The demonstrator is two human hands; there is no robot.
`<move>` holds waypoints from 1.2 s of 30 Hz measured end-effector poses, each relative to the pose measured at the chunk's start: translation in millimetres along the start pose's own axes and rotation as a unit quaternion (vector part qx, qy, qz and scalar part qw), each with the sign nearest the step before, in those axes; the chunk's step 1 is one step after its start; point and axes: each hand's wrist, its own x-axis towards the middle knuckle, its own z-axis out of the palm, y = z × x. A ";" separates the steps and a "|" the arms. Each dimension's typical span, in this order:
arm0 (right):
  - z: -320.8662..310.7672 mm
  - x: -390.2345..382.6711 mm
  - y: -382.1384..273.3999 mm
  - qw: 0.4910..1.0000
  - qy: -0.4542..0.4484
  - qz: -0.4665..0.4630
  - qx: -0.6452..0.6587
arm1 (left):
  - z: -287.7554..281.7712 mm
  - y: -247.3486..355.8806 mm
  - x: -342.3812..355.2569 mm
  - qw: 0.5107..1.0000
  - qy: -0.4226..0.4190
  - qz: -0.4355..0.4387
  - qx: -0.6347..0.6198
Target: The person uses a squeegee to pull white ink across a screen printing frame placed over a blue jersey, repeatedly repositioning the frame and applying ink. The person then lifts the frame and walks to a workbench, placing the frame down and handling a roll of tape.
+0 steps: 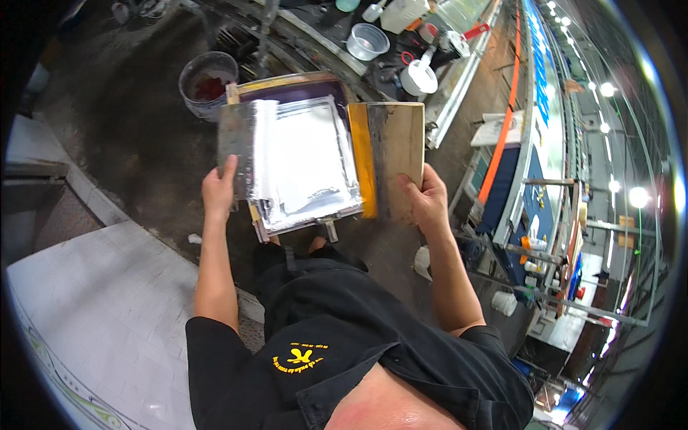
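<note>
A framed printing screen (283, 85) with a dark purple border is in front of my body, a thick layer of white ink (308, 154) spread over its middle. My left hand (218, 192) is closed on a grey, stained flat scraper (234, 136), thumb on top; white ink coats its inner edge, which lies over the screen's left side. At the right, my right hand (427, 201) grips a wooden squeegee (403, 143) with a yellow-orange strip along the side facing the ink. What holds the screen up is hidden.
A bucket with red residue (209, 86) stands beyond the screen's far left. Clear tub (368, 41) and white pot (418, 77) sit on a cluttered bench at the back. A white-topped surface (107, 308) is at left; long work tables (534, 208) run along the right.
</note>
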 end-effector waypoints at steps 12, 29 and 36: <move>2.7 16.2 -34.2 0.885 0.012 -0.326 -0.333 | 12.7 94.4 -70.1 0.980 -0.020 0.138 0.142; -3.4 9.9 -10.7 0.827 -0.031 -0.396 -0.398 | 34.5 114.6 -81.5 0.980 0.000 0.141 0.139; 2.2 -4.6 -3.1 0.825 -0.083 -0.397 -0.395 | 37.8 110.6 -64.4 0.982 0.020 0.127 0.140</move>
